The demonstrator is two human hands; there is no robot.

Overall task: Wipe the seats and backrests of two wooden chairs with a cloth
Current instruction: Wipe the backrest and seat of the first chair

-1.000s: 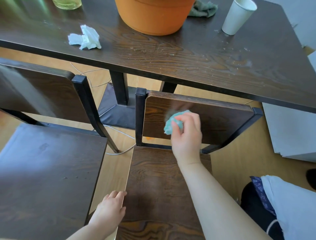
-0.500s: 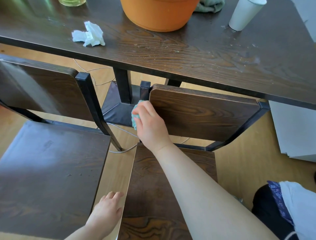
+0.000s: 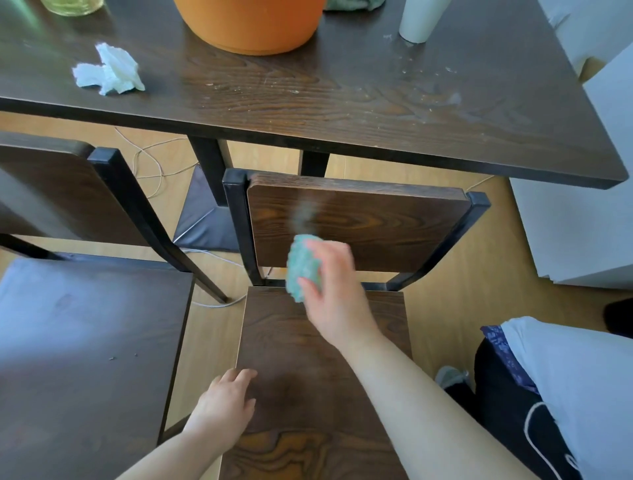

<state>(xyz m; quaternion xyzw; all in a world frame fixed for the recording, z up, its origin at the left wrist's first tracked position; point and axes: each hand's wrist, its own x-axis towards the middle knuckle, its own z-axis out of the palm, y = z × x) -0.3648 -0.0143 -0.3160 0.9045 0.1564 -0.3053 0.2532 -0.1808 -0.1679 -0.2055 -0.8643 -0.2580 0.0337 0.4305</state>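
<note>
**One teal cloth (image 3: 301, 270), gripped in your right hand (image 3: 337, 298)**

Your right hand is curled round the bunched cloth, with the thumb below it and the fingers over the top. The hand is blurred, so you cannot tell whether the cloth touches the wood. It sits in front of the lower edge of the backrest (image 3: 376, 226) of the chair straight ahead of you, towards that panel's left side and above the back of the seat (image 3: 308, 349). Your forearm crosses the seat from the lower right.

Your left hand (image 3: 226, 401) holds nothing. It lies palm down with loosely spread fingers on the seat's left edge, near the front.

Just to the left, across a narrow strip of floor (image 3: 479, 274), stands the second chair (image 3: 85, 342). Its dark seat has a few specks on it, and its backrest is set in a black metal frame.

Both backrests face the dark wooden worktop (image 3: 342, 102), whose edge runs above them. On the worktop are a crumpled white tissue (image 3: 109, 73) at the left, a big orange pot (image 3: 250, 24) in the middle and a white paper cup (image 3: 419, 20) to its right. Scattered crumbs and smears lie in front of the cup. A green rag (image 3: 352, 4) peeks out behind the pot, and a glass vessel of yellowish liquid (image 3: 72, 5) stands at the far left.

A thin pale cord (image 3: 150, 164) loops over the floor under the worktop, by its black pedestal base (image 3: 202, 219).
</note>
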